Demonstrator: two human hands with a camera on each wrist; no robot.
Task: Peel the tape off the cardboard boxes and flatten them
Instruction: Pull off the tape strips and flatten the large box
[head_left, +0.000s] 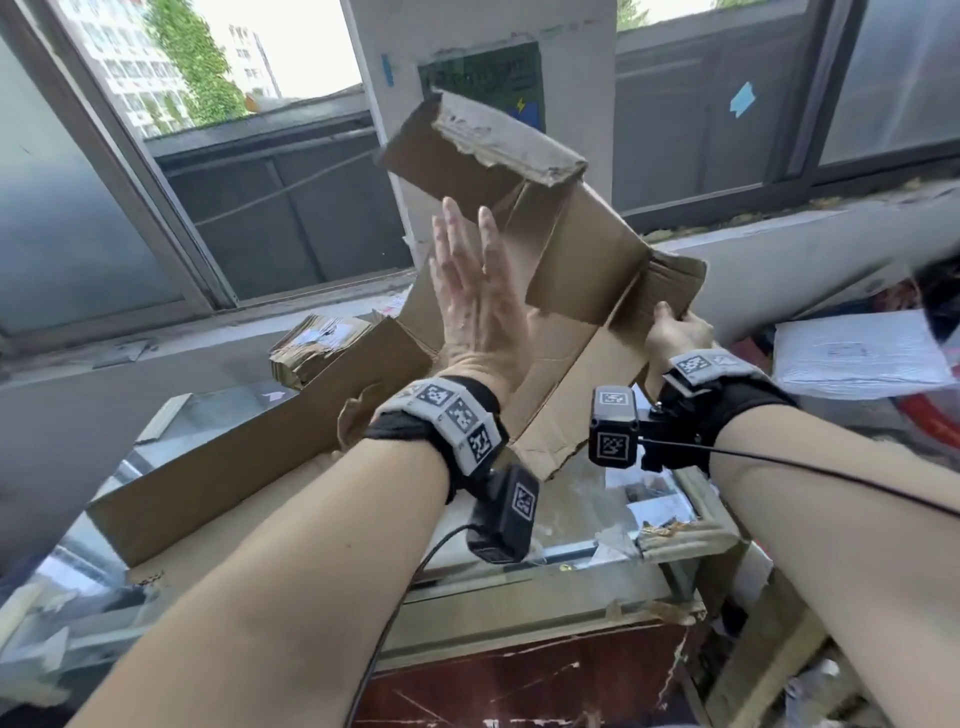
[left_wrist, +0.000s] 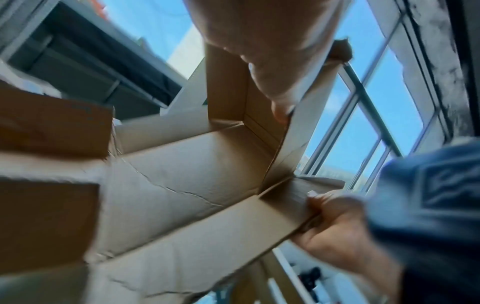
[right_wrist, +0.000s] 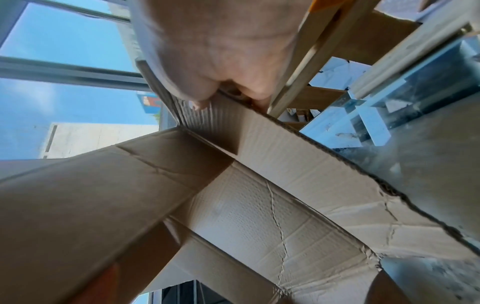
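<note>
At centre frame the right hand (head_left: 675, 332) pinches a flap of the opened cardboard box (head_left: 571, 249) (held up before the window), while the left hand (head_left: 475, 306) presses flat, fingers straight, against it

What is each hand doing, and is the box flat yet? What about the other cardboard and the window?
left hand: open, fingers straight against the box.
right hand: gripping a box flap.
cardboard box: held up, unfolded, not flat.
long cardboard piece: lying on the table.
flattened stack: piled by the window.
window: slid open.
</note>
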